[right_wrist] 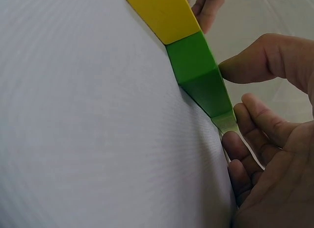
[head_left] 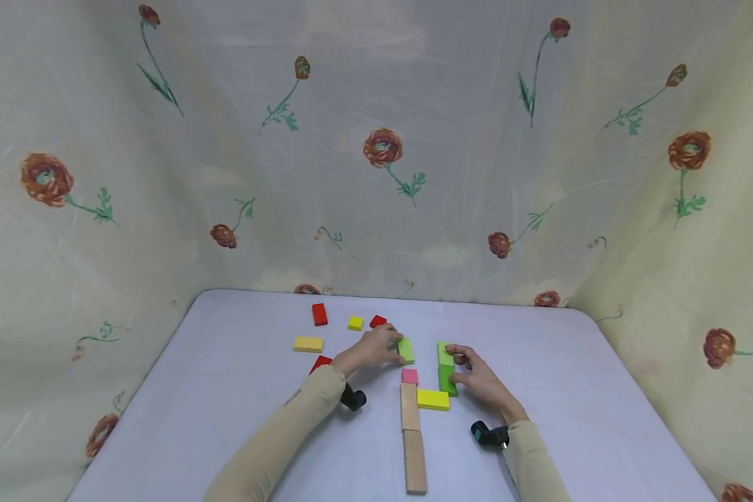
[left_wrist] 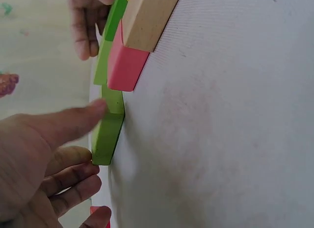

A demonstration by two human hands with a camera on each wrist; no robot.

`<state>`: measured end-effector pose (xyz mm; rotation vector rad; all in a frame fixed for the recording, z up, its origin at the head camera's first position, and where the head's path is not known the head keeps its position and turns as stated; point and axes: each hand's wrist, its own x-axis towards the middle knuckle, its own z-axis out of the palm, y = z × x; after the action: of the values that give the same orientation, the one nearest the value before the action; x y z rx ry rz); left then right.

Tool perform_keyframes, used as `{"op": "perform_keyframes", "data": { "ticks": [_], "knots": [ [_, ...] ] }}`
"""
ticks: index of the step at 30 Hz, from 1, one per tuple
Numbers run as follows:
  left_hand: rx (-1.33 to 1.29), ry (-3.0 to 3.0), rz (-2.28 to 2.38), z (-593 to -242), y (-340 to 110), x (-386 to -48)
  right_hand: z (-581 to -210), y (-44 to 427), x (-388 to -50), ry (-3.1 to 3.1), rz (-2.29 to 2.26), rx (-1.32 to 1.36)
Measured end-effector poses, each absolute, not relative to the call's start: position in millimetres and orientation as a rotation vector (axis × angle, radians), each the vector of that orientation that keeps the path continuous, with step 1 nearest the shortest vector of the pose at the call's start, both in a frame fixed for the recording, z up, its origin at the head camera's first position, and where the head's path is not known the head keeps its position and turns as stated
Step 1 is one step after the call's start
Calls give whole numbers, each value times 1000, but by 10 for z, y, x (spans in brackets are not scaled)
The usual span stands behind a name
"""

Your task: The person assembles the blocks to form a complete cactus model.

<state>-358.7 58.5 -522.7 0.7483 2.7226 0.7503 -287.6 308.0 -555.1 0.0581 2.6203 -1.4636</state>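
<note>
A light green block (head_left: 406, 351) lies on the table beyond the pink block (head_left: 409, 376). My left hand (head_left: 375, 346) holds it between thumb and fingertips, and the left wrist view shows the same light green block (left_wrist: 109, 135) beside the thumb. To the right, another light green block (head_left: 445, 354) stands end to end with a darker green block (head_left: 447, 381). My right hand (head_left: 484, 382) rests its thumb at the edge of the dark green block (right_wrist: 198, 73), its loosely bent fingers beside the lighter one. A yellow block (head_left: 433, 399) adjoins the green row.
Two plain wooden blocks (head_left: 410, 408) run in line toward me from the pink one. Behind and left of my left hand lie a red block (head_left: 319, 314), a yellow cube (head_left: 355, 323), a tan-yellow block (head_left: 308, 344) and other red blocks. A floral curtain (head_left: 383, 223) surrounds the white table (head_left: 238, 390).
</note>
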Motion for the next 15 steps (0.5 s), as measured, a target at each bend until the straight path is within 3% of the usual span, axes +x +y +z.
{"op": "perform_keyframes", "data": {
  "ticks": [15],
  "knots": [
    [777,2671,792,-5180,682,-3521,-5528,3064,-2867,2598,-1487,80]
  ]
}}
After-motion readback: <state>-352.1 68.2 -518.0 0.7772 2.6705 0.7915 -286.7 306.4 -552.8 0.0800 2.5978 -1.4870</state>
